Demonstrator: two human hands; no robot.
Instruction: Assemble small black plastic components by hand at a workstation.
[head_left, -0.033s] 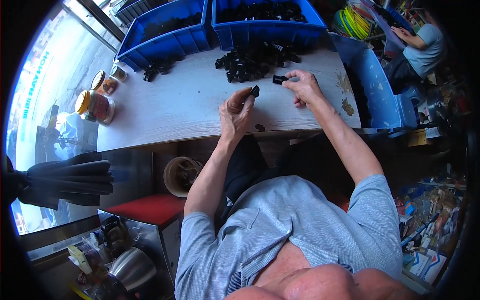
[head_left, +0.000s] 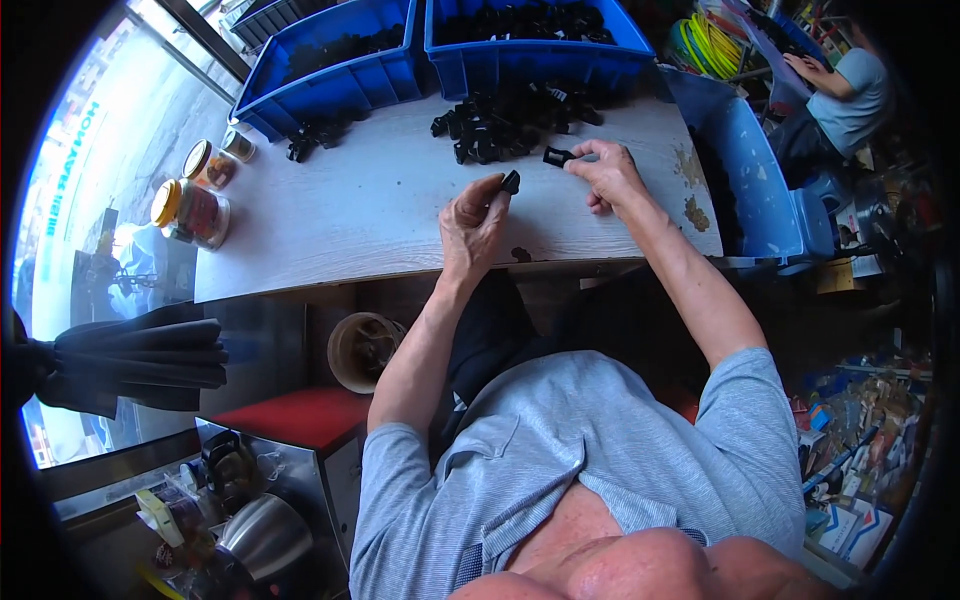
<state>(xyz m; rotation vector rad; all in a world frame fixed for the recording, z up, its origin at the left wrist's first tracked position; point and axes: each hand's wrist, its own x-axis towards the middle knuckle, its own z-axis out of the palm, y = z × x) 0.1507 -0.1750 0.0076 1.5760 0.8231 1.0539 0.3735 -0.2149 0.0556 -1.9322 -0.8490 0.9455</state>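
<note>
My left hand (head_left: 470, 222) is closed above the near part of the table, pinching a small black plastic part (head_left: 511, 183) between thumb and fingers. To its right, my right hand (head_left: 606, 175) grips another black plastic part (head_left: 557, 157), flat and oblong with a light patch on its face, by one end. The two parts are apart from each other. Just beyond the hands lies a heap of similar black parts (head_left: 485, 130) on the white wood-grain table (head_left: 340, 215). Their exact kind is too small to make out.
Two blue bins (head_left: 340, 97) with black parts stand at the table's far edge. Fewer parts (head_left: 300, 142) lie before the left bin. Lidded jars (head_left: 195, 215) stand at the left. A large blue tub (head_left: 745, 150) adjoins the right edge. Another person (head_left: 850, 95) sits beyond it.
The black part in my right hand has tilted slightly, and its light patch shows more. Both hands stay in nearly the same place.
</note>
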